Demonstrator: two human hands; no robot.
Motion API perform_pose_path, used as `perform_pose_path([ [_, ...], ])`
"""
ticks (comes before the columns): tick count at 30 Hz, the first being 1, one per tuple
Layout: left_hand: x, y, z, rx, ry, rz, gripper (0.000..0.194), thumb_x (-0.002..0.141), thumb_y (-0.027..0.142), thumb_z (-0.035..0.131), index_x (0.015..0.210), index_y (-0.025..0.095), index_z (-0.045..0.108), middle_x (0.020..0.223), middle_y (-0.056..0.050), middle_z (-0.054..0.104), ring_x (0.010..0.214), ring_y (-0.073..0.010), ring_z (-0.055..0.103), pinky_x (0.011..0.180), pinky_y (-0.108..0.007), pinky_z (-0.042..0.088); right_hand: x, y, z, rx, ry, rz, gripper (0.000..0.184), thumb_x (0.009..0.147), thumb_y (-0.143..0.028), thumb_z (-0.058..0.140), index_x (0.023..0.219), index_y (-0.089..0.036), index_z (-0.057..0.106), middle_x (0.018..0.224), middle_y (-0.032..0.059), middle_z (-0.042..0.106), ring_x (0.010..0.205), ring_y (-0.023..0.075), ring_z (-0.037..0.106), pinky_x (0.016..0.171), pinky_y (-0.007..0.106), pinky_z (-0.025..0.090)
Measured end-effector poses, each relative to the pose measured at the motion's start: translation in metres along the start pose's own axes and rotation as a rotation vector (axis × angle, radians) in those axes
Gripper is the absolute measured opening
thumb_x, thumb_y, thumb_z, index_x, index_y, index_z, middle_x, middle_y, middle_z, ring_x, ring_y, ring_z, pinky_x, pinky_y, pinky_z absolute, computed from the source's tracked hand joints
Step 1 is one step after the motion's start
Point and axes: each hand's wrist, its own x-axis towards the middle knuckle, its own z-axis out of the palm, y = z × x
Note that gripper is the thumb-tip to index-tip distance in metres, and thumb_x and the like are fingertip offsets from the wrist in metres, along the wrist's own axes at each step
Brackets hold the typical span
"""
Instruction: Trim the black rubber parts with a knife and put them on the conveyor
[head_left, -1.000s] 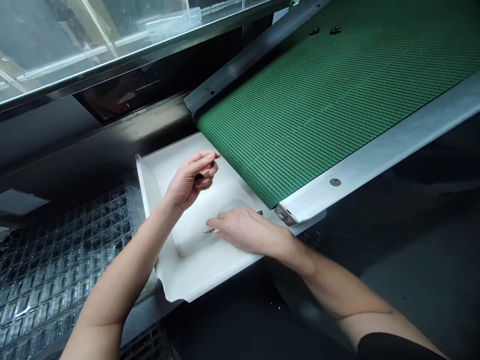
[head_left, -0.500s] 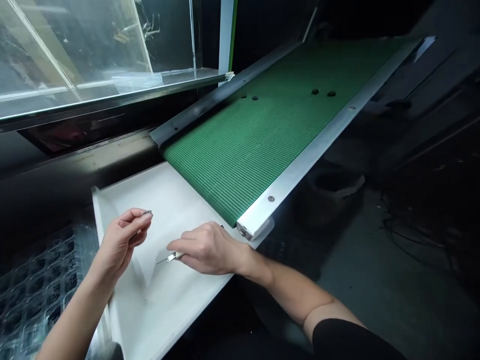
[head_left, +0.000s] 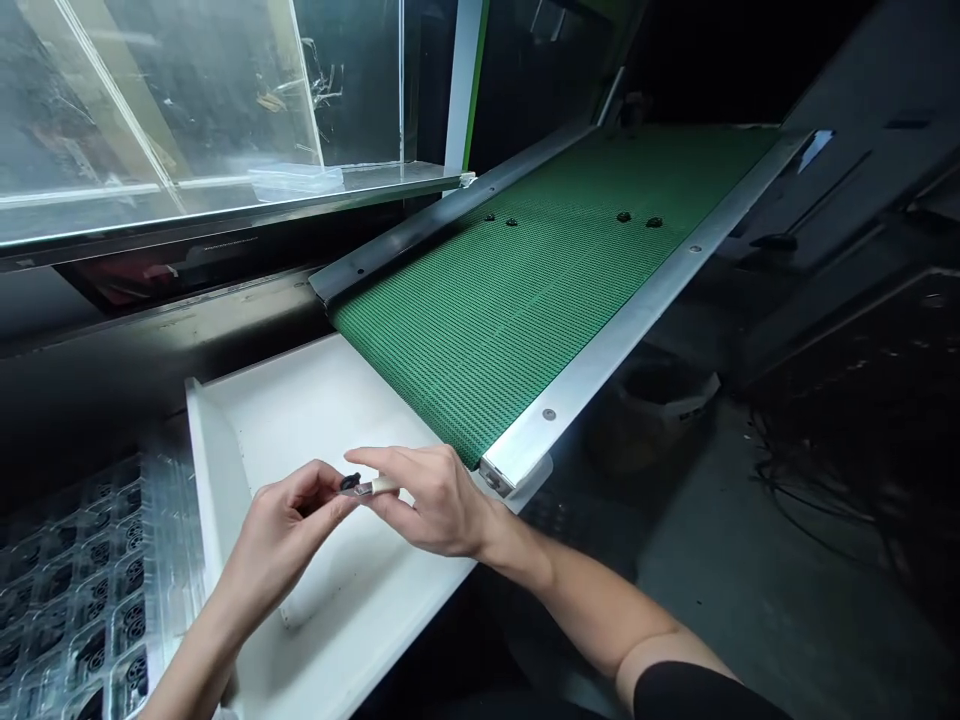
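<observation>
Left hand (head_left: 289, 515), pinching a small black part (head_left: 350, 481), has moved right, up to the knife (head_left: 385, 484) gripped in the right hand (head_left: 435, 500).

Bright light catches the near end of the green conveyor belt (head_left: 510, 320), glassy clear panels (head_left: 202, 110) gleam off to its left, a pale green-edged post (head_left: 460, 90) rises between them and its far end, and to its right it's all gloom, dark cables (head_left: 780, 500) straggling over a dull grey floor (head_left: 720, 610).
</observation>
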Motion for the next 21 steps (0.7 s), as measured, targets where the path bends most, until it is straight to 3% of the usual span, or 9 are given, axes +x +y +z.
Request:
perform_pose_path([
  [6,-0.0064,-0.0029,-0.0015,0.069,-0.053,0.087,0.035,0.101,0.057,0.076,0.096,0.022,0.079,0.077,0.001,0.068,0.065,-0.0120,0.050,0.059,-0.026,0.037,-0.0027,0.0019,0.0026,-0.084,-0.131,-0.001,0.020,0.111,-0.024,0.063,0.126,-0.020,0.076,0.089,0.0005,0.074,0.071,0.0149,0.064,0.064,0.029,0.047],
  [17,-0.0092,-0.0065,-0.0039,0.079,0.019,0.172,0.024,0.101,0.047,0.078,0.107,0.025,0.079,0.080,0.002,0.065,0.067,-0.0124,0.048,0.058,-0.026,0.038,-0.0006,0.0030,-0.0003,-0.096,-0.153,0.000,0.015,0.113,-0.023,0.058,0.115,-0.018,0.073,0.091,0.0018,0.073,0.074,0.0150,0.063,0.064,0.029,0.044],
  [21,-0.0105,-0.0019,-0.0051,0.082,0.024,0.153,0.022,0.104,0.044,0.075,0.113,0.024,0.079,0.085,0.000,0.068,0.071,-0.0139,0.051,0.062,-0.027,0.041,0.0007,0.0007,-0.0034,-0.045,-0.134,-0.007,0.015,0.111,-0.018,0.057,0.117,-0.017,0.070,0.098,0.0042,0.077,0.080,0.0163,0.069,0.069,0.029,0.050],
])
